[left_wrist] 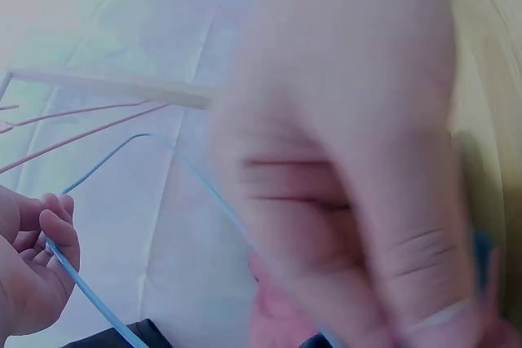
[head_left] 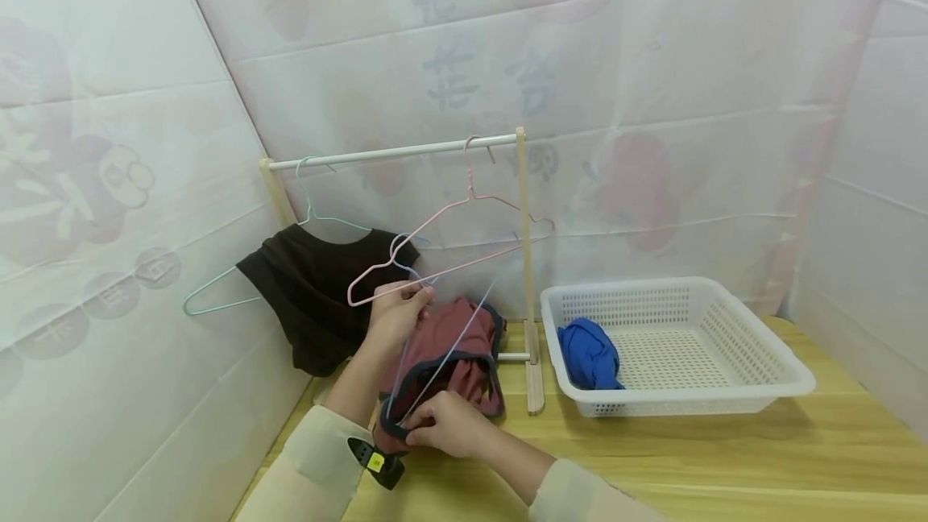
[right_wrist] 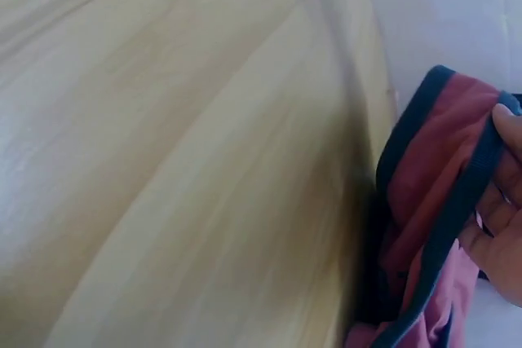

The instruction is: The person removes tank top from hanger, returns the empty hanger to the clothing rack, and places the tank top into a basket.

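Maroon garment: head view, is held in front of rack; blue hanger gripped by left hand, dark edge pinched by right hand. Left wrist: hanger held in curled fingers. Right wrist: edge pinned under thumb. Step judged: hanger insertion; next, edge probably to be drawn over hanger's end.

The hands hide parts of the blue hanger and the maroon garment.

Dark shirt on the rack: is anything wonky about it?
Yes, the dark shirt looks crooked: one end of its green hanger sticks out bare toward the picture's left, while the other end is out of sight. So the shirt seems off-center.
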Demonstrator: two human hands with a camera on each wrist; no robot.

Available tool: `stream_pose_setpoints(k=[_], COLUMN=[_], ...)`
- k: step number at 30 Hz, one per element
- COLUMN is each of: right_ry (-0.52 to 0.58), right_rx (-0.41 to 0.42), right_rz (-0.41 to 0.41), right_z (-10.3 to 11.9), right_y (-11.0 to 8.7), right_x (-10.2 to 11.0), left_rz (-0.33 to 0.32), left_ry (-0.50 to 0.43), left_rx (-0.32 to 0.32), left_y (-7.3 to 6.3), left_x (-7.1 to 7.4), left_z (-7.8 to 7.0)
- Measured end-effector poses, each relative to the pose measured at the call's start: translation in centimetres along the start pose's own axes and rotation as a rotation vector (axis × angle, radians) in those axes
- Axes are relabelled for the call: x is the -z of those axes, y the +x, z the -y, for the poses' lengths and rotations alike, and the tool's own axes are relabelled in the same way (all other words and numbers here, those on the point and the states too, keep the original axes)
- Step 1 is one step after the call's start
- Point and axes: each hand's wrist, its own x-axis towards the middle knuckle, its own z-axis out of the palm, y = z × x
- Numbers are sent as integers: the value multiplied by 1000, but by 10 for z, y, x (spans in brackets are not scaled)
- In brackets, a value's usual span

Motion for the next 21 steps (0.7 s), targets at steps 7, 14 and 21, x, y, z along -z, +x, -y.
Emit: stream_pose_setpoints(k=[7, 14, 21], right_ry=[15, 3, -18], right_rx=[-78, -166, -221], right_rz=[56, -63, -115], right_z=[-25, -56, -83], right_y=[-6, -14, -19], right_x=[-3, 2, 12], left_rz=[4, -47, -125], left_ry=[8, 168, 401], left_rx=[-44, -140, -297], left_y=[3, 8, 13], left_x=[8, 24, 42], left_z=[-4, -4, -15])
